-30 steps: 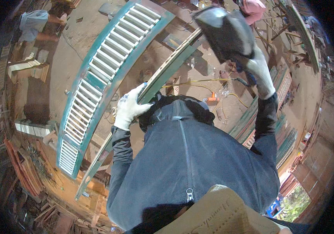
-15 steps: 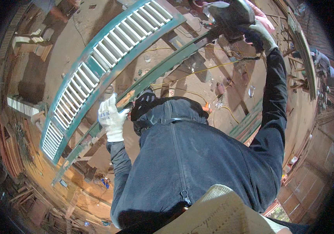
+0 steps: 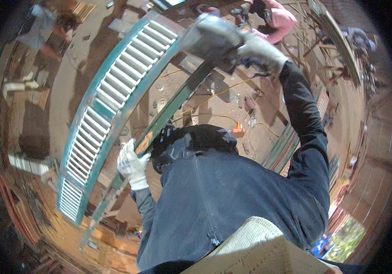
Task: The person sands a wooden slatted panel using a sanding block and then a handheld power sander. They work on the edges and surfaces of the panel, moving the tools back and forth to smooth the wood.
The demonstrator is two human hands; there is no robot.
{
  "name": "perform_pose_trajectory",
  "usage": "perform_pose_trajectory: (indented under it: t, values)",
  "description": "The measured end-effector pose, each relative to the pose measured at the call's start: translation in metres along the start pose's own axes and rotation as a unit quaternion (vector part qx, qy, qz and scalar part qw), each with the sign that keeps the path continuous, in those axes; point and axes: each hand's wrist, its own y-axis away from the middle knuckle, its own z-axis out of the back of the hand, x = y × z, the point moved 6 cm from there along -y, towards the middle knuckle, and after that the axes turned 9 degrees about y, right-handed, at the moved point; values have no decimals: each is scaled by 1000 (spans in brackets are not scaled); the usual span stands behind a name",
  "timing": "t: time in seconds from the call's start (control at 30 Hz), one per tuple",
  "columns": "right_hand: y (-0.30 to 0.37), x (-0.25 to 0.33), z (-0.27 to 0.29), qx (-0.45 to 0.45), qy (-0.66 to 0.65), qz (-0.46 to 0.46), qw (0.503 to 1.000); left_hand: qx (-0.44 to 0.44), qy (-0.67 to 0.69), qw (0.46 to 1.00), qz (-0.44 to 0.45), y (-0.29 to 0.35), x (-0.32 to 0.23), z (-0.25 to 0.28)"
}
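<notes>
My left hand (image 3: 133, 166), in a white knit glove, is wrapped round a long narrow green wooden strip (image 3: 175, 102). A patch of bare wood (image 3: 144, 142) shows on the strip just beyond my fingers. My right hand (image 3: 262, 52), gloved too, grips a bulky dark grey power tool (image 3: 212, 41). The tool lies over the far end of the strip and is smeared by motion, so its exact kind does not show. Left of the strip stands a green louvred shutter (image 3: 102, 107) with pale slats.
A yellow cord (image 3: 205, 99) trails across the dusty ground (image 3: 225, 109) among scraps. Green-edged boards (image 3: 280, 148) lie to the right. A person in pink (image 3: 280, 20) is at the far right, another person (image 3: 42, 29) far left. Stacked timber (image 3: 337, 39) stands along the right.
My right hand and the power tool have moved left, over the strip's far end. My left hand still grips the strip and sits slightly lower in view. The whole view has shifted.
</notes>
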Motion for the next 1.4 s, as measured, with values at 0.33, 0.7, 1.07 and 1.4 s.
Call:
perform_pose_trajectory:
  t: [0.33, 0.7, 1.07, 1.4]
  values:
    - [36, 70, -53, 41, 13, 38, 998, 40, -12, 999, 12, 3, 6, -6]
    - [-25, -113, 97, -131, -48, -84, 987, 0, 15, 1000, 3, 3, 1, -3]
    - [-1, -98, 73, -204, -77, -56, 974, 111, 67, 987, -92, -34, -29, 11]
    - [102, -60, -13, -166, -158, -233, 945, 387, 387, 822, -160, -89, -58, -36]
